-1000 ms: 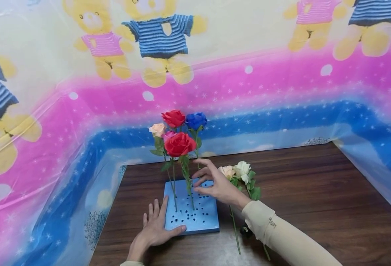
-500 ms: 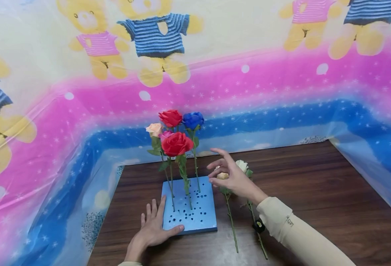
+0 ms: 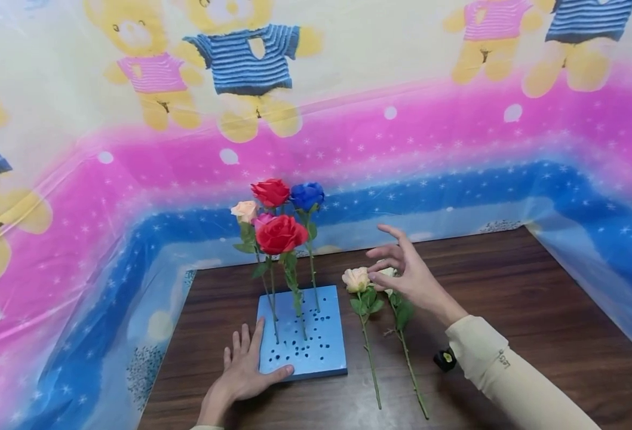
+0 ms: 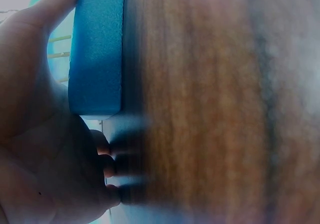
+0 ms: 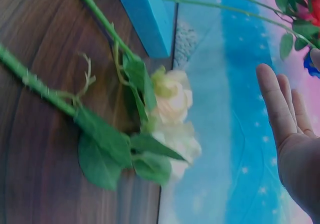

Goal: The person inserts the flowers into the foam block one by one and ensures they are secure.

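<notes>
left hand (image 3: 243, 371) flat, steadying blue foam block (image 3: 301, 340) | right hand (image 3: 408, 275) spread wide above white rose (image 3: 387, 273), holding nothing

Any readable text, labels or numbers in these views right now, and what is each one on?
Small dark print on the right sleeve near the cuff: there, but too small and tilted to read.
Small black object on the table by that sleeve: a pale mark on it, too small to tell.
Blue foam block, roses, teddy-bear backdrop: no text.
Both wrist views: no text.
</notes>
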The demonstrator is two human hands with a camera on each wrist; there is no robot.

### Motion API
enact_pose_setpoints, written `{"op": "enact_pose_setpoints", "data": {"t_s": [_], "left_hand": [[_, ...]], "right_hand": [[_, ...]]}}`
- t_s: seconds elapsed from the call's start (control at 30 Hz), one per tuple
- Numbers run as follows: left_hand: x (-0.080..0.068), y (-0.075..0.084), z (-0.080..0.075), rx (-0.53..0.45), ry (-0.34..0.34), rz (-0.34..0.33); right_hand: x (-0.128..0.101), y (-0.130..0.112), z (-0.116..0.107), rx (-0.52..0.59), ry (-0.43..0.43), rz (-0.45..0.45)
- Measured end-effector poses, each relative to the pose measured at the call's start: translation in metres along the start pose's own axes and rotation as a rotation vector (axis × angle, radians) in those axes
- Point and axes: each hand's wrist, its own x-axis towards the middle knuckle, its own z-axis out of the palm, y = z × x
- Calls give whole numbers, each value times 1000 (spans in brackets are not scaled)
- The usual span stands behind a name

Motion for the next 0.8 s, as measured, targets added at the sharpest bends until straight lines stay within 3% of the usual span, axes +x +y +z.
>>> {"op": "enact_pose_setpoints", "data": {"t_s": [0.47,0.8], "left_hand": [[1,-1,2,-1,-9,5],[1,-2,1,12,-6,-3]], "right_hand": [[-8,-28,-47,-9,94,-25],[-12,-40,-59,-8,132,-4]]}}
